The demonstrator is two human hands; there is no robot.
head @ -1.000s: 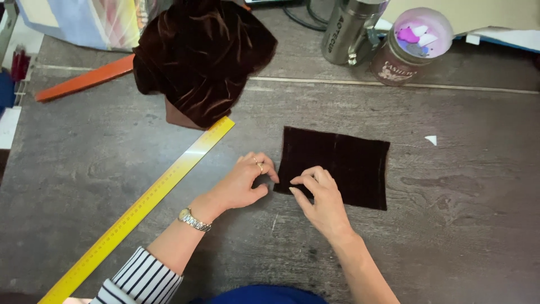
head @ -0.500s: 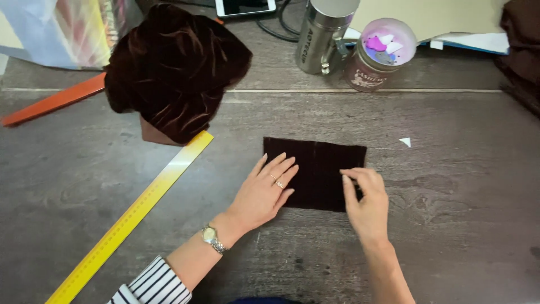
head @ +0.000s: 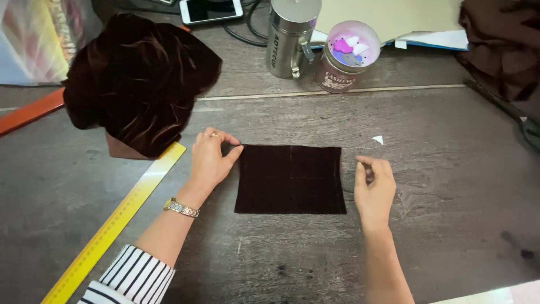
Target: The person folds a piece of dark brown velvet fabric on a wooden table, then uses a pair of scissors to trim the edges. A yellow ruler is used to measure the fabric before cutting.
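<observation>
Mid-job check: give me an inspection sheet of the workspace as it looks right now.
Surface: dark wood-grain table, scuffed.
Job's things: flat dark velvet square, faint crease lines.
Clutter: bunched velvet, yellow ruler, orange strip, steel cup, lidded jar, small white scrap, phone, papers.
Grippers: left hand pinches the square's top left corner; right hand beside its right edge, apart.
Cables: dark cable behind the cup.
Surroundings: dark cloth at far right.
</observation>
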